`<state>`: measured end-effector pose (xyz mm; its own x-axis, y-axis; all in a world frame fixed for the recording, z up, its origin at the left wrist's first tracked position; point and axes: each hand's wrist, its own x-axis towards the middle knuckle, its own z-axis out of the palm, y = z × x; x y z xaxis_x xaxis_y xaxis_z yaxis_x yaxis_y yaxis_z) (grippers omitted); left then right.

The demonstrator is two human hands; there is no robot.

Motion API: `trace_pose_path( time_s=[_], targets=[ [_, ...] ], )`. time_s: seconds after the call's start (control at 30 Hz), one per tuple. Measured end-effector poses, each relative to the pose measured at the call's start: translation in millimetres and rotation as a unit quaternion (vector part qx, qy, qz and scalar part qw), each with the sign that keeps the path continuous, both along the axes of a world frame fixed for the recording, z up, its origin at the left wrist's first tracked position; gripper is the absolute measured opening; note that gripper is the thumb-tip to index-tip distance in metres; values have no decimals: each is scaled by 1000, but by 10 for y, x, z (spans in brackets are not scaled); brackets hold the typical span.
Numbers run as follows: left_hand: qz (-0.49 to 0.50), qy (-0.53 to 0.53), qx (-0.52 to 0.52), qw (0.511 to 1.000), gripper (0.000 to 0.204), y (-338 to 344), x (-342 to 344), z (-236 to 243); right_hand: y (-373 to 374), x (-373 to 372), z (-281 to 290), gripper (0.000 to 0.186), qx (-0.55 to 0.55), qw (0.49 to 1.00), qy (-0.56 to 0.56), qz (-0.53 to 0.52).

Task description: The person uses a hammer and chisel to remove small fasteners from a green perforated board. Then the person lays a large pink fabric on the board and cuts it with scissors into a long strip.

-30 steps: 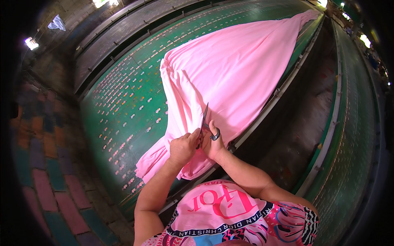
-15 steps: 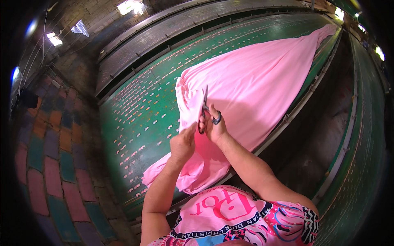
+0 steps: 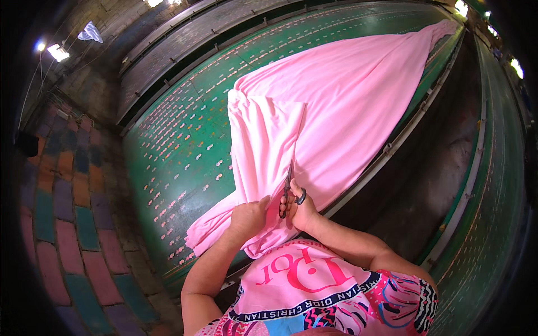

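Observation:
A long sheet of pink fabric (image 3: 347,89) lies over the green table, gathered at its far right end and bunched in folds near me. My left hand (image 3: 249,217) is closed on the near folds of this cloth. In my right hand (image 3: 300,211) is a pair of dark-handled scissors (image 3: 289,182), its fingers and thumb through the handles. The blades point away from me, beside the edge of the folded layer. Whether the blades are parted is too small to tell. My two hands are a short way apart, close to my body.
The long green table (image 3: 185,151) carries rows of small pale marks. A metal rail (image 3: 392,147) runs along its near edge, with a dark gap (image 3: 426,173) beyond and another green table (image 3: 499,185) at right. A wall of coloured blocks (image 3: 70,246) stands at left.
Both hands and the scissors have come back toward my body. A wider folded layer of the pink fabric now lies turned over beyond the scissors.

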<state>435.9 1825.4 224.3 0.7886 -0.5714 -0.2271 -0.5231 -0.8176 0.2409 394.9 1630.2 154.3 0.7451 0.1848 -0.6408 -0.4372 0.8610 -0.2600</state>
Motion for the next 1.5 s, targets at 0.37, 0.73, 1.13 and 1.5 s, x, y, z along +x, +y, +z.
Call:
trace_pose_path(
  time_s=[0.37, 0.73, 1.13, 1.5],
  targets=[
    [-32, -98, -218, 971, 74, -344, 363, -511, 64, -88, 59, 48, -15, 998, -65, -17],
    [-73, -156, -163, 971, 41, -656, 635, -633, 152, -255, 226, 59, -3, 991, -102, -84],
    [-141, -186, -171, 957, 42, -669, 576, -479, 143, -187, 94, 57, -100, 980, -90, -148],
    [-136, -162, -169, 963, 44, -669, 615, -311, 64, -6, 12, 59, -36, 984, -93, -150]
  ],
)
